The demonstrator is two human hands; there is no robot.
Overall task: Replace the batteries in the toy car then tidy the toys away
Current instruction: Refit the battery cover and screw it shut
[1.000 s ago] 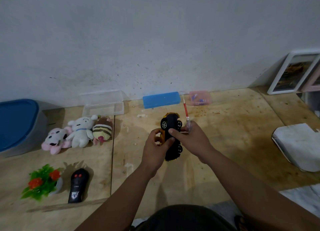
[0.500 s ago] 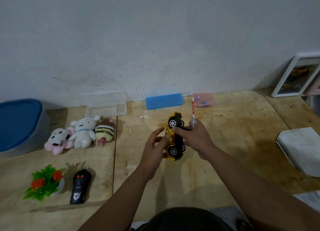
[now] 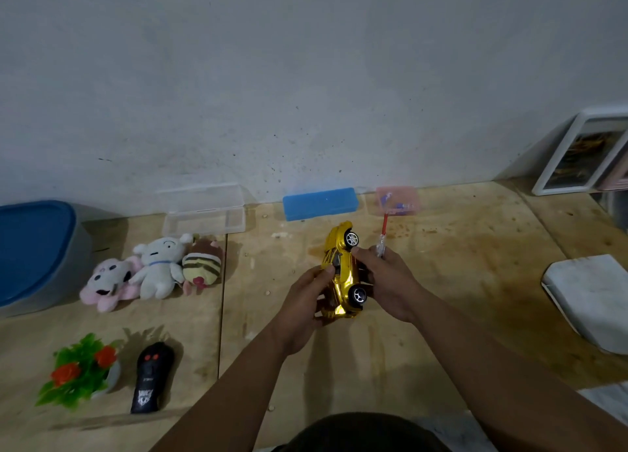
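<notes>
A shiny gold toy car [image 3: 342, 271] lies on its side between both hands above the wooden floor, its wheels facing right. My left hand [image 3: 303, 301] grips its roof side. My right hand [image 3: 385, 282] holds its underside and also pinches a screwdriver [image 3: 382, 236] with a red shaft and clear handle that points up and away. A black remote control [image 3: 152, 378] lies at the lower left. Three plush toys [image 3: 154, 270] sit in a row at the left.
A blue-lidded grey bin [image 3: 32, 251] stands at the far left. Along the wall lie a clear plastic box [image 3: 204, 210], a blue case [image 3: 321, 203] and a small pink box [image 3: 397, 200]. A plastic flower pot [image 3: 80, 370], a white slab [image 3: 591, 295] and picture frames [image 3: 584, 152] are also here.
The car has been rolled in my hands: its black underside faced me, now its gold body shows with the wheels to the right. The hands have shifted slightly right.
</notes>
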